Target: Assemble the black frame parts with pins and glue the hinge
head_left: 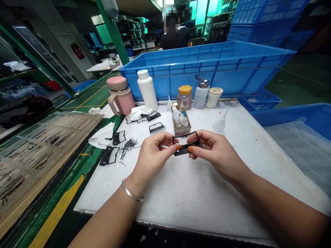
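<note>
Both my hands hold one small black plastic frame [186, 142] above the white foam mat [196, 193]. My left hand [155, 153] pinches its left end, thumb on the lower bar. My right hand [214, 150] pinches its right end the same way. A silver bangle [132, 195] sits on my left wrist. More black frames [113, 146] lie on the mat to the left, beside a heap of thin black wire pieces [128, 144].
A small box of dropper bottles [181, 124] stands just behind the frame. Behind it are a pink mug [119, 94], a white bottle [147, 89], jars and a big blue crate [207, 69]. Clear trays [38, 148] lie left. A person [174, 32] stands far back.
</note>
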Available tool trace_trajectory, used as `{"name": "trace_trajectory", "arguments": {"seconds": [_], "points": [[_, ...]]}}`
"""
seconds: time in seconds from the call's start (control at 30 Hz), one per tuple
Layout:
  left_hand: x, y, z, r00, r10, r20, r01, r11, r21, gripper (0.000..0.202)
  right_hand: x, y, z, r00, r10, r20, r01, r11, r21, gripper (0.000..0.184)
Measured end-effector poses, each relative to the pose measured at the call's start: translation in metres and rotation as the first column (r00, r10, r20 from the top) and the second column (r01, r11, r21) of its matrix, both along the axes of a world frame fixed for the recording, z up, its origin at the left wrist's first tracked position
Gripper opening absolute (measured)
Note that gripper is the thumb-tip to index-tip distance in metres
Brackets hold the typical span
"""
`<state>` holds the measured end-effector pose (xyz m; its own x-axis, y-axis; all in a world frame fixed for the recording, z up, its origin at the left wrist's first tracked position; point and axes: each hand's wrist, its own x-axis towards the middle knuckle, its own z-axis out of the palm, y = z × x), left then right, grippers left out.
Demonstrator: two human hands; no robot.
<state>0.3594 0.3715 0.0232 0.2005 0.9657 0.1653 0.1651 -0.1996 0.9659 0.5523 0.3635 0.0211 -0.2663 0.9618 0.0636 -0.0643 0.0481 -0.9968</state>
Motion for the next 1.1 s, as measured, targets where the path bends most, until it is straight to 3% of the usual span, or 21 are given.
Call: {"name": "trace_trajectory", "arguments": {"seconds": [0.63,1.1], "points": [[0.0015,-0.0038,0.003,0.997,0.037,-0.061,-0.034,0.998,0.054,0.009,0.0006,0.0019,-0.0021,1.0,0.02,0.012,-0.02,1.0,0.012,0.009],[0.0001,-0.0015,0.0014,0.999,0.011,-0.041,-0.012,1.0,-0.008,0.009,0.0033,0.0023,-0.0032,0.998,0.048,0.041,-0.049,0.999,0.011,0.011]]}}
